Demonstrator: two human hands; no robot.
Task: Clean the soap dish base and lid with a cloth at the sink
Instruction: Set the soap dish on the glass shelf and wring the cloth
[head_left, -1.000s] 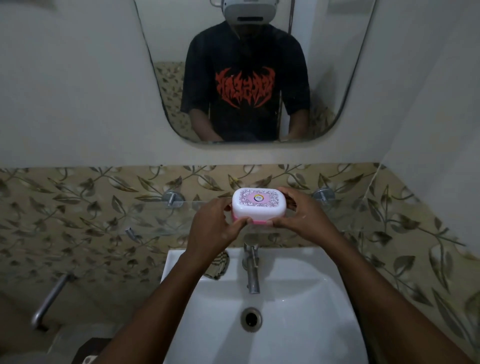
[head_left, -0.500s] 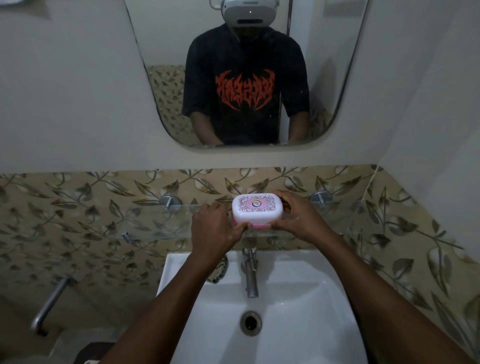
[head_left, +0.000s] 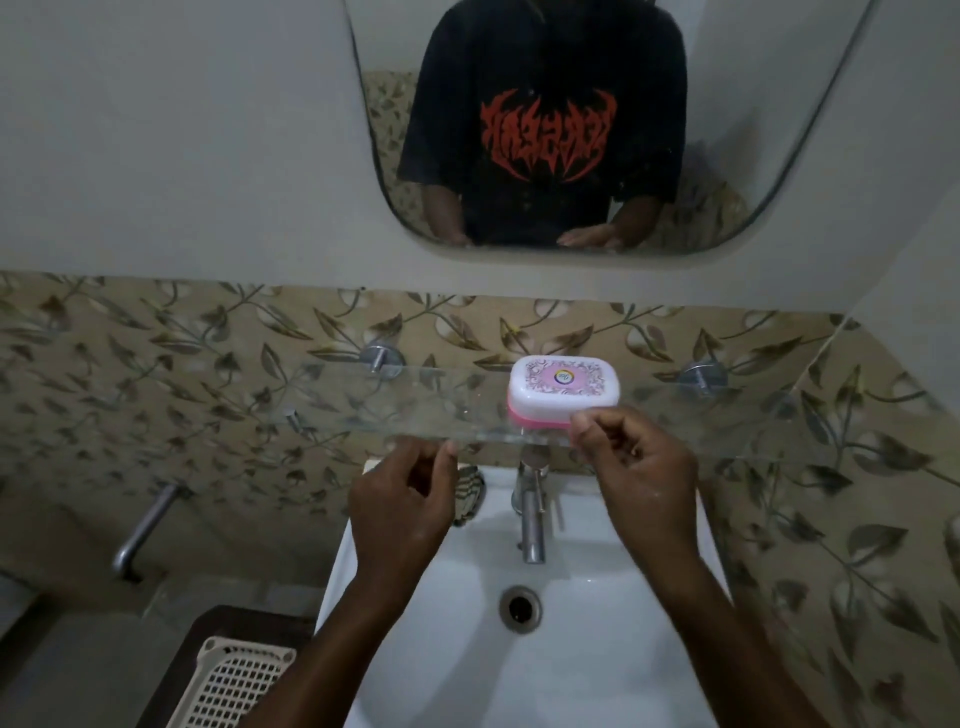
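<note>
The soap dish (head_left: 563, 394), with its white patterned lid on a pink base, sits closed on the glass shelf (head_left: 431, 405) above the sink. My left hand (head_left: 402, 506) hovers below the shelf's front edge with loosely curled fingers and holds nothing. Just in front of the dish, my right hand (head_left: 636, 467) also has its fingers loosely curled, and it is empty. A striped cloth (head_left: 467, 496) lies on the sink's back left corner, partly hidden behind my left hand.
Below my hands is the white sink (head_left: 457, 639), with a steel tap (head_left: 531, 514) at the back and a drain (head_left: 520, 608) in the middle. A cream plastic basket (head_left: 234, 686) rests on a dark surface at lower left. A wall pipe (head_left: 148, 530) sticks out to the left.
Both hands held the closed soap dish earlier. It now rests on the glass shelf, and both hands have let go and pulled back toward me.
</note>
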